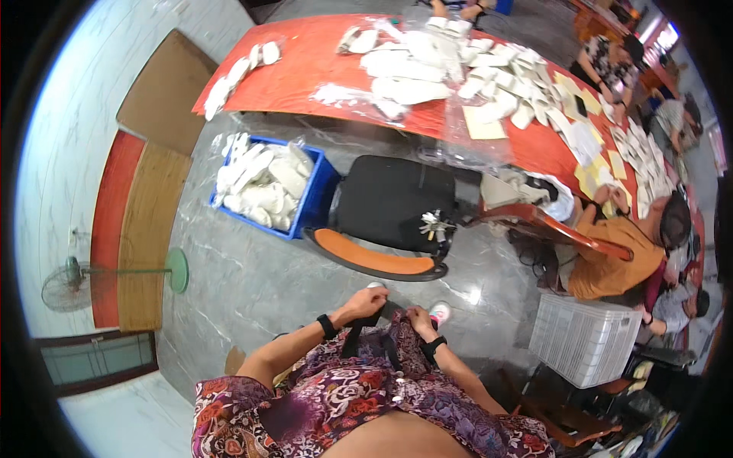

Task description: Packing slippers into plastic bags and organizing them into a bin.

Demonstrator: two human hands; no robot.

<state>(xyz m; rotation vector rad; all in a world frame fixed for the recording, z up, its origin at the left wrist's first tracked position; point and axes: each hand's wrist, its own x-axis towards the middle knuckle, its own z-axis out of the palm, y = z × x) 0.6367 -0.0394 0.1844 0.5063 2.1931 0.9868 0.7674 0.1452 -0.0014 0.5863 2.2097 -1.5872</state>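
Black strap [385, 311] btwn left hand [368, 303] & right hand [418, 317].

My left hand [368, 302] and right hand [418, 315] meet at my waist, both gripping a black strap [389, 309] against my patterned top. Ahead on the grey marble floor [244, 282] stands a chair [385, 229] with an orange seat, a black bag [393, 200] on it. Just to its left sits a blue crate [321, 191] of white pieces. Beyond runs the red bench [305, 61], strewn with more white pieces. A person in orange [618, 259] sits at my right.
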